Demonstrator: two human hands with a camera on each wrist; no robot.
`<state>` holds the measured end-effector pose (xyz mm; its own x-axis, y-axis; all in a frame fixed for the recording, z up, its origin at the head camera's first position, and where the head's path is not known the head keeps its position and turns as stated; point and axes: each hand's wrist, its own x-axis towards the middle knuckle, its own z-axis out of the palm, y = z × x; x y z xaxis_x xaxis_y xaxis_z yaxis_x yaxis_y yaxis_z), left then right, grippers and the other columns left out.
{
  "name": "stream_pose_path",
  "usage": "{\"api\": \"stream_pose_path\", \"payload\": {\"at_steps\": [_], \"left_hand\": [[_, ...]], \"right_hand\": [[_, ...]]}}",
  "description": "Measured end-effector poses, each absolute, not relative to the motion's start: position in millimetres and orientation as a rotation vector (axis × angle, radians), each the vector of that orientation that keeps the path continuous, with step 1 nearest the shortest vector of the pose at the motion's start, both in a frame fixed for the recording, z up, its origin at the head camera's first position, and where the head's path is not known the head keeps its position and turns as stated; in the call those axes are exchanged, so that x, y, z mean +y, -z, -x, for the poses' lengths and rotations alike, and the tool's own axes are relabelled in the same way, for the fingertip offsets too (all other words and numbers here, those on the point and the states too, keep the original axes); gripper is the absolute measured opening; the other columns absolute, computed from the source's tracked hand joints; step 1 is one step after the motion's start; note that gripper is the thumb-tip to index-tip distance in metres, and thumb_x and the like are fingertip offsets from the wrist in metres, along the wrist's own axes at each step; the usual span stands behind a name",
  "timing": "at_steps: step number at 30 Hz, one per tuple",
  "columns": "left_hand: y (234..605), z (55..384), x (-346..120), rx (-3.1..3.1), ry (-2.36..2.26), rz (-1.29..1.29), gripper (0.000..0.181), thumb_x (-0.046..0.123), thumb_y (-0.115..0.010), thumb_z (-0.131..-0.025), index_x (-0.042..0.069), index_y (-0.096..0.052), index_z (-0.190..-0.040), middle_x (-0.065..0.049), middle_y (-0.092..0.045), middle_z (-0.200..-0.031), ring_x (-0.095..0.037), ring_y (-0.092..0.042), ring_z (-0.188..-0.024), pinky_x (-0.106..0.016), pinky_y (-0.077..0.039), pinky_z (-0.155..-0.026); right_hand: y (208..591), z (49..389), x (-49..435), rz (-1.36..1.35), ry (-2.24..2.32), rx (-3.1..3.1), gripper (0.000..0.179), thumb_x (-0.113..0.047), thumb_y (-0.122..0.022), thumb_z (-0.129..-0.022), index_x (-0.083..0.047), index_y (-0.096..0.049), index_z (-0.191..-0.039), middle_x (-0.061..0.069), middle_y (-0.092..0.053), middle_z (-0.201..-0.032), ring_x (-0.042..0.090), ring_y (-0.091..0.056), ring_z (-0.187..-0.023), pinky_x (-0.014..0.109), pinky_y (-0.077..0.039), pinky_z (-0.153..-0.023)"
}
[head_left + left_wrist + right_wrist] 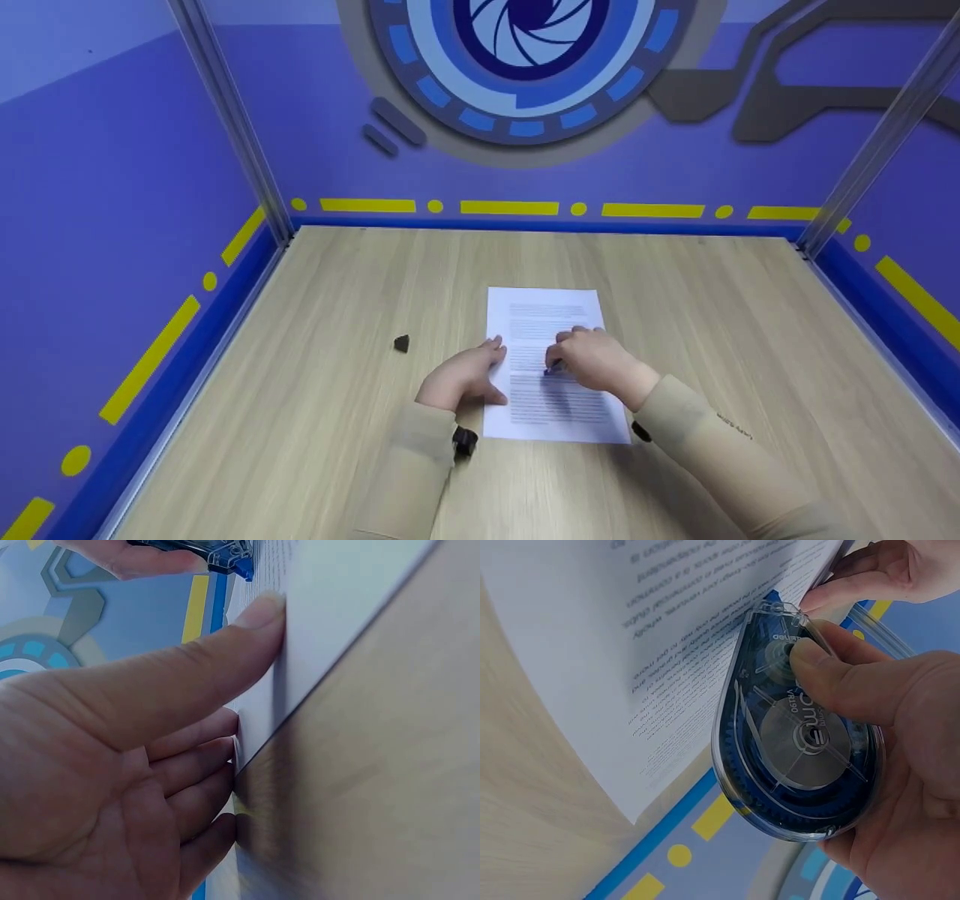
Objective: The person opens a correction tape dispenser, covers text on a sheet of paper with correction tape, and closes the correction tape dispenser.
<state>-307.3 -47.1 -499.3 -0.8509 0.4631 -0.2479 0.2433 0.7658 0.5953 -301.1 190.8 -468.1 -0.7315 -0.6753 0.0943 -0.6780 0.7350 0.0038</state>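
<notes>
Head view: a person's right hand (pixel 596 358) grasped a teardrop-shaped, blue-and-clear plastic tape dispenser (pixel 554 368) at a white, printed paper sheet (pixel 529 360) on a pale wood-grain table (pixel 337 300). Left wrist view: the left hand (pixel 112 757), fingers extended, rested its thumb on the sheet. Right wrist view: the dispenser read "VR190"; the sheet's inverted print included "commercial clubs."

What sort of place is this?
Looks like a purpose-built booth, perhaps for demos or recording: graphic-printed purple wall panels on three sides, metal corner posts, and a wood-grain table between them.
</notes>
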Motion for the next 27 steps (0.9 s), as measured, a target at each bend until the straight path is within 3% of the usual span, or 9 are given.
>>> {"api": "stream_pose_path", "payload": {"at_steps": [27], "left_hand": [[499.0, 307.0, -46.2, 2.578, -0.79, -0.506, 0.093, 0.015, -0.088, -0.08, 0.004, -0.039, -0.157, -0.007, -0.024, -0.172, -0.025, -0.02, -0.161, -0.039, -0.02, -0.132]], "right_hand": [[470.8, 300.6, 198.9, -1.122, -0.051, -2.812, 0.018, 0.002, -0.073, -0.087, -0.013, -0.081, -0.092, 0.005, -0.072, -0.083, 0.029, -0.067, -0.075, 0.044, -0.059, -0.063]]}}
